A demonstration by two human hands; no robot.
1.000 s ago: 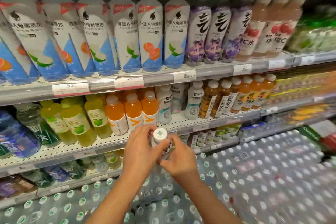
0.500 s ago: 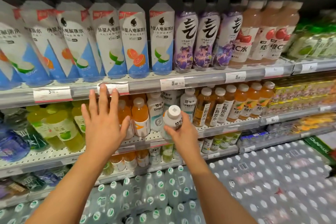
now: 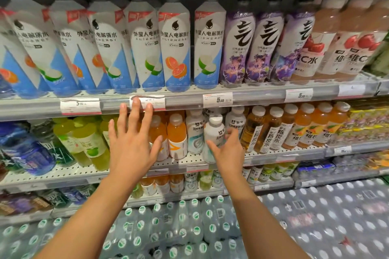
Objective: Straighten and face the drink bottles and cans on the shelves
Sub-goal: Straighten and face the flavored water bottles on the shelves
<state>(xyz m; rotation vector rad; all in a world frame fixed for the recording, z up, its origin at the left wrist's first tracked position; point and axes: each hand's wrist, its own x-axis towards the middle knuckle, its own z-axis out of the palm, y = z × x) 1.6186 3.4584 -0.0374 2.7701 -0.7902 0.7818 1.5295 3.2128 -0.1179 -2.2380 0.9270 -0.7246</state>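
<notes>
White bottle (image 3: 213, 139) stands at the front edge of the middle shelf (image 3: 284, 154), between the orange bottles (image 3: 176, 136) on its left and the amber tea bottles (image 3: 261, 130) on its right, just ahead of two like white bottles in its row. Placement reads as a facing step: brought forward to the lip so its label meets the aisle. Label appears turned roughly frontward; print is too blurred to confirm.

Right hand (image 3: 228, 149) sits against the bottle's lower right side, fingers loosely curved and partly spread; the grip looks slack rather than clamped, and whether it touches cannot be told for certain. Left hand (image 3: 134, 143) is wide, fingers straight and splayed in front of the orange bottles, holding nothing; fingertips overlap a price tag (image 3: 156, 102) on the upper shelf rail in this view. Judged purpose: ready to steady or push the neighbouring row.

Materials: white bottle is opaque plastic, rounded shoulders, wide white cap, glossy sleeve. Orange bottles are translucent with white caps. Shelf is perforated pale metal, smooth enough for sliding. Wrapped water packs (image 3: 189, 227) lie below
</notes>
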